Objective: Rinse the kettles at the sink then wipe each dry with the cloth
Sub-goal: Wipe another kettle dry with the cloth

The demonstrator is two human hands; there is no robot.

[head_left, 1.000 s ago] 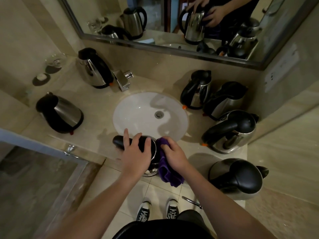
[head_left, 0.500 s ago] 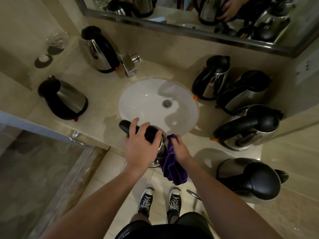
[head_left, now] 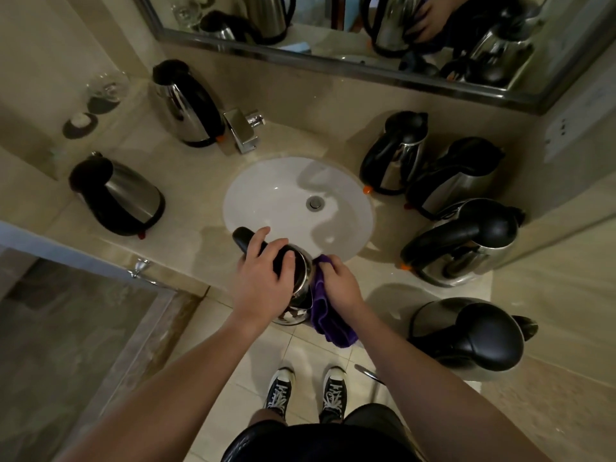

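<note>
A steel kettle with a black lid and handle (head_left: pixel 298 283) is held at the front edge of the counter, just in front of the white sink (head_left: pixel 283 191). My left hand (head_left: pixel 261 281) grips its black top, fingers curled over the lid and handle. My right hand (head_left: pixel 340 285) presses a purple cloth (head_left: pixel 325 320) against the kettle's right side, with the cloth hanging down below the hand. Most of the kettle's body is hidden by my hands.
Two kettles (head_left: pixel 186 105) (head_left: pixel 120 198) stand left of the sink, beside the tap (head_left: pixel 243 128). Several more kettles (head_left: pixel 396 155) (head_left: pixel 463 241) (head_left: pixel 473 335) crowd the right side of the counter. A mirror (head_left: pixel 366 31) runs along the back; a glass panel (head_left: pixel 66 328) is at lower left.
The view has shifted downward and slightly closer. My right hand has slid the cloth a little along the kettle's side; my left hand keeps its grip on the top.
</note>
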